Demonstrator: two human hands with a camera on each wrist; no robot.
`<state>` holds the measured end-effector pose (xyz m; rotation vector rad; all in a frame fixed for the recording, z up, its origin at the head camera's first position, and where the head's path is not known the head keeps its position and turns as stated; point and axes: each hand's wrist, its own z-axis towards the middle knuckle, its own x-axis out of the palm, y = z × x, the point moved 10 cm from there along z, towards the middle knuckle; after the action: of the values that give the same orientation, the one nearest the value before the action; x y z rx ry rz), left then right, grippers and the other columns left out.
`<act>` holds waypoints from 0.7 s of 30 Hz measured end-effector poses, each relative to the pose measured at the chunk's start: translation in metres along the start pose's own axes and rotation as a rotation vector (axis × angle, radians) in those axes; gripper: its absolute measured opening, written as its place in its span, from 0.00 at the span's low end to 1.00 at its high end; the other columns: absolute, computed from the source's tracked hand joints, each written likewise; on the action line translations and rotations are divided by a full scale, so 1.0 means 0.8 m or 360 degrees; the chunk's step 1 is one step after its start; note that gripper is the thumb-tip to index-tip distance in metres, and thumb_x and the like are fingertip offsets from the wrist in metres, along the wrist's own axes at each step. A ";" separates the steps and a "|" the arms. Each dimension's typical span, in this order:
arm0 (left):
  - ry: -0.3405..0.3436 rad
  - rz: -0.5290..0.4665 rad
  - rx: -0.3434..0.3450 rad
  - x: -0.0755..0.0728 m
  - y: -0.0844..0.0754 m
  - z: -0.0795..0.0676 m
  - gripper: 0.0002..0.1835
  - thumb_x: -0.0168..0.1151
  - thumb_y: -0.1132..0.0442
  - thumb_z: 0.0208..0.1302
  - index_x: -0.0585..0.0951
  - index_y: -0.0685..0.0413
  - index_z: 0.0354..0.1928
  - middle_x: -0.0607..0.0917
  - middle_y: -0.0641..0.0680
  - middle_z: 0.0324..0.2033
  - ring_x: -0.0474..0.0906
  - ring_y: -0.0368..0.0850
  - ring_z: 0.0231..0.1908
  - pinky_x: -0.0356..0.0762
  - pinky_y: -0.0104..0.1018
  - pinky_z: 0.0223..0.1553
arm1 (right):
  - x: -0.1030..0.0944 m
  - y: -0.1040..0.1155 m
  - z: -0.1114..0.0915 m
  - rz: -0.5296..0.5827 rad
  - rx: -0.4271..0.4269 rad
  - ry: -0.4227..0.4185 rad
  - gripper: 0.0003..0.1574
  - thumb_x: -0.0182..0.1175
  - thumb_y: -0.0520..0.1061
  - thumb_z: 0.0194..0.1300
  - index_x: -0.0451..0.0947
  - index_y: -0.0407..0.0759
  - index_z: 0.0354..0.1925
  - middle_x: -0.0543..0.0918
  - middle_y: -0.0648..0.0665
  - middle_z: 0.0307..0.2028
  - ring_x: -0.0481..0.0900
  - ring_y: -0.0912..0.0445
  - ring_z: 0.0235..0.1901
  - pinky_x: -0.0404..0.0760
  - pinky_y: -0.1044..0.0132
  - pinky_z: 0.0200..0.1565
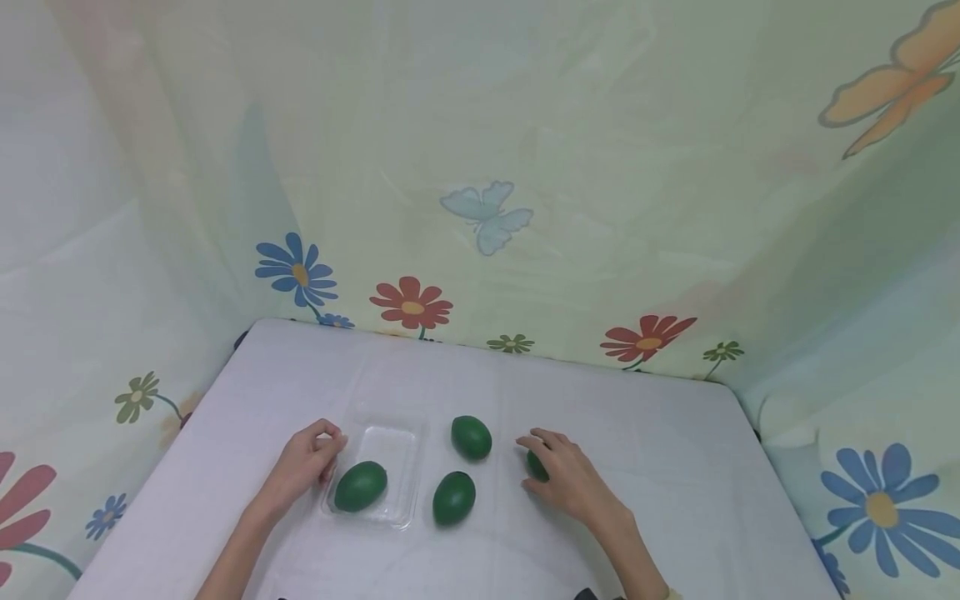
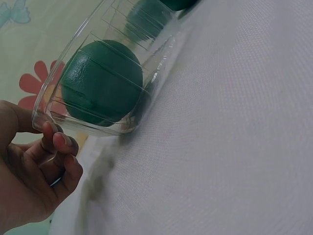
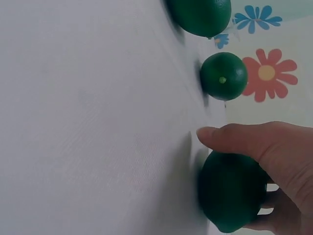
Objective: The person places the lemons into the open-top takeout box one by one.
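Note:
My left hand [image 1: 303, 458] pinches the left rim of a clear plastic container [image 1: 401, 483], thumb and fingertips at its corner in the left wrist view. One green lime [image 1: 362, 486] lies inside the container, towards its near left. My right hand [image 1: 566, 477] is over another lime [image 3: 232, 191] on the table, with thumb and fingers spread to either side of it. In the right wrist view the straight thumb [image 3: 239, 139] runs along that lime's upper side, while the other fingers are partly hidden behind it. Two more limes, a far one [image 1: 471, 437] and a near one [image 1: 453, 498], lie between the container and my right hand.
A white cloth covers the table [image 1: 637, 433]. Behind it and at both sides hangs a pale curtain [image 1: 600, 167] printed with flowers and butterflies. The table's back edge meets the curtain.

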<state>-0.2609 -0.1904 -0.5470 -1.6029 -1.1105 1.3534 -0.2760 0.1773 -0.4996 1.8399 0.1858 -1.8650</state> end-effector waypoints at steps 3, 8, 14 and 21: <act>0.0009 0.0000 -0.0001 0.001 -0.002 -0.002 0.14 0.57 0.57 0.77 0.74 0.62 0.51 0.72 0.49 0.15 0.70 0.42 0.18 0.70 0.33 0.24 | 0.003 -0.007 -0.004 -0.0038 0.0047 0.0015 0.36 0.79 0.44 0.55 0.80 0.47 0.61 0.80 0.38 0.62 0.77 0.41 0.62 0.78 0.43 0.60; 0.0020 -0.0016 0.0003 0.000 -0.005 -0.005 0.15 0.58 0.56 0.77 0.74 0.63 0.52 0.72 0.49 0.15 0.71 0.42 0.18 0.71 0.33 0.25 | 0.004 -0.012 -0.008 -0.0065 0.0061 -0.0002 0.35 0.79 0.42 0.55 0.80 0.48 0.61 0.81 0.40 0.57 0.80 0.43 0.58 0.82 0.46 0.55; 0.0027 0.0005 -0.0025 -0.001 0.001 -0.004 0.15 0.57 0.56 0.78 0.75 0.63 0.51 0.72 0.49 0.14 0.71 0.42 0.17 0.71 0.33 0.25 | 0.007 -0.014 -0.010 -0.0061 0.0084 0.0037 0.33 0.78 0.42 0.56 0.80 0.49 0.60 0.81 0.42 0.53 0.82 0.46 0.52 0.85 0.49 0.47; 0.0021 0.0014 -0.0019 0.000 0.002 0.000 0.15 0.56 0.55 0.78 0.75 0.62 0.50 0.73 0.49 0.14 0.70 0.42 0.17 0.71 0.34 0.24 | 0.003 -0.016 -0.011 -0.0058 0.0076 0.0023 0.33 0.78 0.43 0.56 0.80 0.48 0.60 0.81 0.43 0.52 0.82 0.48 0.50 0.85 0.52 0.45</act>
<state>-0.2603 -0.1910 -0.5483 -1.6252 -1.1066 1.3422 -0.2739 0.1913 -0.5056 1.8944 0.1824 -1.8963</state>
